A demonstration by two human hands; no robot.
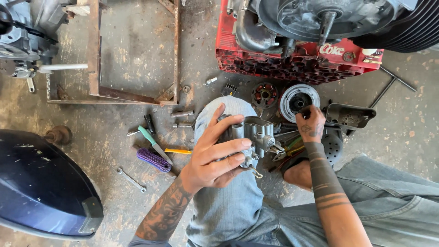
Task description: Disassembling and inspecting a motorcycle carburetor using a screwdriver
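**Left hand cradles the carburetor; right hand is down among the parts**

Your left hand [215,158] is wrapped around the grey metal carburetor [256,135], fingers curled across its near face and thumb up along its far edge, a firm but partly open grip rather than a fist. The carburetor sits over your denim-clad knee [228,201], its long axis running roughly left to right, with the small fittings and a brass hook-like piece pointing toward your right side.

Your right hand [311,124] is lower and farther out, just right of the carburetor but apart from it. Its fingers are bunched downward at the edge of the round silver drum [298,99] on the concrete floor [132,55]; whether they pinch something small there you cannot tell from this angle.

So the left hand has the body, and its fitting end faces the right hand. A purple brush [153,159] and a green-handled tool [153,142] lie on the floor to your left, well clear of both hands.
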